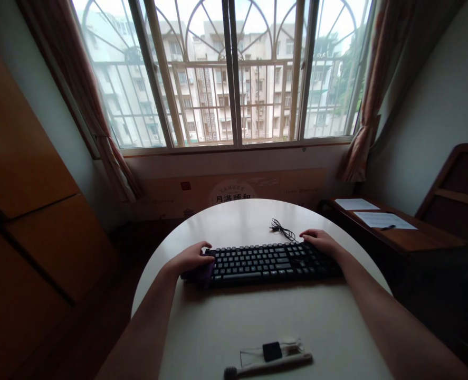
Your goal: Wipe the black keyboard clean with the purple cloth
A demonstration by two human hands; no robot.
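A black full-size keyboard point(253, 264) lies across the white round table, its keys facing up. My left hand point(192, 257) is closed around its left end, with a finger over the back corner and the thumb at the keys. Below that thumb, a dark purple patch point(205, 274) shows on the left end; I cannot make out what it is. At the back right corner, my right hand point(321, 241) grips the keyboard, partly covering the number keys. A coiled black cable point(282, 230) rests just behind the keyboard, near the right hand's fingers.
On the near part of the white table point(213, 322) lie a grey-white toothbrush point(273, 365), a keycap puller with wire loops point(293, 348) and a small black square piece point(272, 351). To the right, papers point(384, 220) and a pen point(388, 227) rest on a wooden bench point(431, 238).
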